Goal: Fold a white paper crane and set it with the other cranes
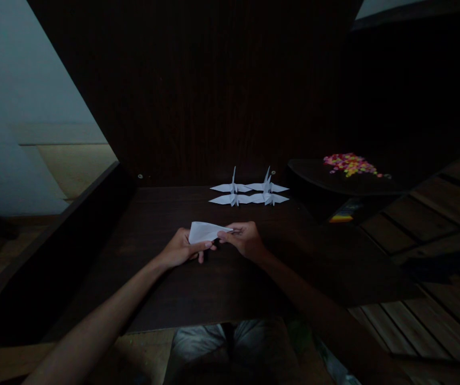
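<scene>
While 4 paper birds [256,198] stand just beyond the grip and 1 pile of small colourful pieces [350,163] lies well to its right, 1 folded paper [203,232] sits directly within the grip: the left hand [178,249] is clamped on its wide end, the right hand [246,239] pinching its narrow tip.
</scene>
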Demonstrator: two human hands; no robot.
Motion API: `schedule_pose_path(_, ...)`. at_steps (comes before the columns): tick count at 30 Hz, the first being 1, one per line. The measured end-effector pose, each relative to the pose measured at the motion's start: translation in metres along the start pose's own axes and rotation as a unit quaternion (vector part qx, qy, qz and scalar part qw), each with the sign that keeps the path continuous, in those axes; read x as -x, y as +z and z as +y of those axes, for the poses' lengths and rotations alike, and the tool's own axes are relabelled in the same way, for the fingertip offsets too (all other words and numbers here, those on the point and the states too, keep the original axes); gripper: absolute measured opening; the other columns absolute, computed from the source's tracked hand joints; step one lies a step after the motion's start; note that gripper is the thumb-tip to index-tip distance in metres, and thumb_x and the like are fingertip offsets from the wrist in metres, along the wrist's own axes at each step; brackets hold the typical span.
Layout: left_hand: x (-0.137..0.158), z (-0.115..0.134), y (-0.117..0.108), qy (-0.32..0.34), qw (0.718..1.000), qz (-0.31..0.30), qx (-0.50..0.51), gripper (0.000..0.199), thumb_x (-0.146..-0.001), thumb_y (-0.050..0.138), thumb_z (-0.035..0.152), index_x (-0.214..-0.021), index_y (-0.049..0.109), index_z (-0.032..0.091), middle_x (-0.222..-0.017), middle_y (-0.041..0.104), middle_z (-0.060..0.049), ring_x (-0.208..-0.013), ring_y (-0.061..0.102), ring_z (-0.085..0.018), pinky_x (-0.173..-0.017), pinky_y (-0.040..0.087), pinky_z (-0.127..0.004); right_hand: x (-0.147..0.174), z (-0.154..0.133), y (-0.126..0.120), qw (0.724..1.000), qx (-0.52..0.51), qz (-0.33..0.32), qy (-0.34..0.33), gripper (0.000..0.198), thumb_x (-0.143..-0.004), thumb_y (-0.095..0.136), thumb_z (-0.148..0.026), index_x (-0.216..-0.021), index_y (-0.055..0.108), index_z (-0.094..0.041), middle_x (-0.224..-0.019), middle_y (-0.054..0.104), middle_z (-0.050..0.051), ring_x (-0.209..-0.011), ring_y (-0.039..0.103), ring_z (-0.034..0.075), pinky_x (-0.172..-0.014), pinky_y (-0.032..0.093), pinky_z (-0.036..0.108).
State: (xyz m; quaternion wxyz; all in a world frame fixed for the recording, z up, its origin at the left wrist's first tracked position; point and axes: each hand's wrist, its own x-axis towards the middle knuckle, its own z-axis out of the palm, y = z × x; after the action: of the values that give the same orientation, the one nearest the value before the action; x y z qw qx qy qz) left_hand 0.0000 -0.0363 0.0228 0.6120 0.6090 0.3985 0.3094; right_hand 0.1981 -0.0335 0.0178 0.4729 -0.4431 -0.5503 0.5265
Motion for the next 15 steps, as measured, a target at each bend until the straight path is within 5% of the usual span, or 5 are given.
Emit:
schedule_pose_path(3, 0.0, 0.0007, 0.0014, -0.006, 1.0, 0.011, 0.016, 0.033, -0.07, 0.076, 0.039, -0.079, 0.07, 0.007, -0.056, 0.068, -0.005, -0.037, 0.052, -0.008, -0.035, 0.038, -0.017, -0.0009, 0.001, 0.001, 1.0, -0.016, -0.009, 0.002, 0.036, -0.057, 0.081, -0.044, -0.073, 0.074, -0.013, -0.067, 0.073, 0.007, -0.059, 0.068, 0.019, -0.057, 0.057, 0.029)
schedule_pose_path(9, -0.0012, -0.0005, -0.0021, -0.048, 0.997, 0.014, 0.061, 0.039, -0.067, 0.079, 0.039, -0.089, 0.069, 0.009, -0.089, 0.074, -0.012, -0.06, 0.069, -0.018, -0.047, 0.054, -0.024, -0.0033, -0.0025, -0.0002, 0.998, -0.057, -0.038, -0.004, 0.042, -0.063, 0.075, -0.051, -0.077, 0.074, -0.011, -0.074, 0.073, 0.009, -0.072, 0.071, 0.023, -0.064, 0.061, 0.035)
schedule_pose_path(15, -0.001, -0.0052, -0.0045, -0.043, 0.996, 0.017, 0.078, 0.04, -0.067, 0.08, 0.036, -0.092, 0.069, 0.008, -0.09, 0.074, -0.014, -0.065, 0.071, -0.021, -0.055, 0.057, -0.027, -0.0018, -0.001, 0.0013, 0.998, -0.05, -0.017, -0.017, 0.041, -0.062, 0.076, -0.05, -0.074, 0.074, -0.011, -0.072, 0.073, 0.008, -0.066, 0.069, 0.02, -0.062, 0.061, 0.033)
